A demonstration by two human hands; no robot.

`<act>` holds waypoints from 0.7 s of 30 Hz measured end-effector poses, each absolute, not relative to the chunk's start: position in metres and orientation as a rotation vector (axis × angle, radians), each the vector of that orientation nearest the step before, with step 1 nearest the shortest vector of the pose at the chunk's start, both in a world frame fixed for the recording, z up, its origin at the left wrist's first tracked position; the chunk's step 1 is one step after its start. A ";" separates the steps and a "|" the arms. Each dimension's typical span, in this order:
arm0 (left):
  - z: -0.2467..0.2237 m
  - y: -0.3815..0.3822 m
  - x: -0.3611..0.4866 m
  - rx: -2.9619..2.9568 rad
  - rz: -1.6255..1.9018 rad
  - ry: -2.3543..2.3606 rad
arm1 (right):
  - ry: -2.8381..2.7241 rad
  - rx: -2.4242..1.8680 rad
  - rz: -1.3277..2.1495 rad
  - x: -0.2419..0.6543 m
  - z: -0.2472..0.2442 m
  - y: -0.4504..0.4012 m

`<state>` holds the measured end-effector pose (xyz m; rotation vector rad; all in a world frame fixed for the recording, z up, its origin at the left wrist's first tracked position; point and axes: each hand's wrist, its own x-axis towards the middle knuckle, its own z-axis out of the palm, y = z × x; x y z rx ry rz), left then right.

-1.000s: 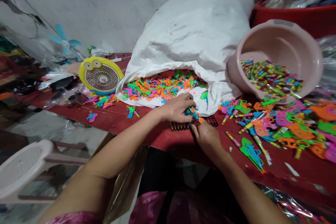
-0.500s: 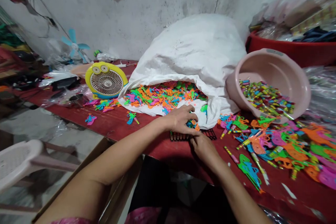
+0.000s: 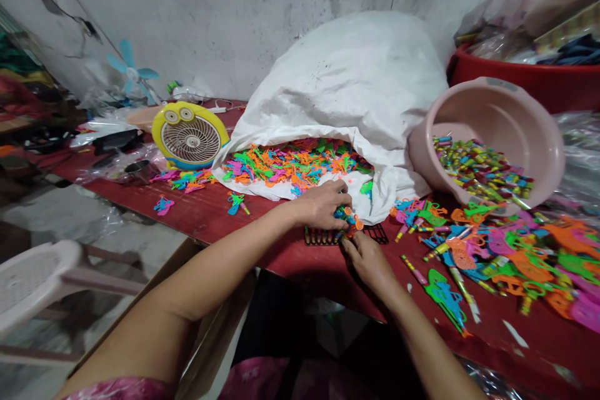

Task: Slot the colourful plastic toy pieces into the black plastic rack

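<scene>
At my far left a pale plastic stool (image 3: 37, 281) stands on the floor, beside the red-topped table (image 3: 281, 256). On the table's left part are a fan with light blue blades (image 3: 134, 74), a small metal cup (image 3: 140, 170), a yellow-rimmed fan (image 3: 191, 137) and, just before it, a heap of bright plastic pieces (image 3: 190, 181). A big white sack (image 3: 347, 75) lies in the middle, its mouth towards me, full of more such pieces in orange, green, pink and blue. In front of that mouth, my left hand (image 3: 324, 205) has its fingers bent in around a bunch of blue and orange pieces (image 3: 347, 215), right over a black rack (image 3: 321, 236) with a row of slots. My right hand (image 3: 368, 259) reaches in at the rack's near side, fingers bent close together under the bunch; I can't tell what they hold. To my right, a pink basin (image 3: 539, 131) leans over, striped tubes (image 3: 482, 165) inside, and a loose pile of coloured pieces (image 3: 525, 256) and tubes spreads before it.
</scene>
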<state>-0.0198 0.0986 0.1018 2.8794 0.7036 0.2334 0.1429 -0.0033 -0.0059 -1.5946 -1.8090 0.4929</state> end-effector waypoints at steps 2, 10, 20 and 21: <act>0.102 0.098 -0.019 2.874 0.234 0.704 | -1.765 -1.583 0.478 0.140 -0.007 -0.007; 0.098 0.101 -0.019 2.872 0.280 0.684 | -1.769 -1.702 0.473 0.132 -0.005 -0.010; 0.100 0.096 -0.014 2.896 0.270 0.708 | -2.025 -2.108 0.411 0.124 0.015 -0.004; 0.100 0.096 -0.013 2.906 0.263 0.718 | -2.041 -2.117 0.416 0.124 0.016 -0.004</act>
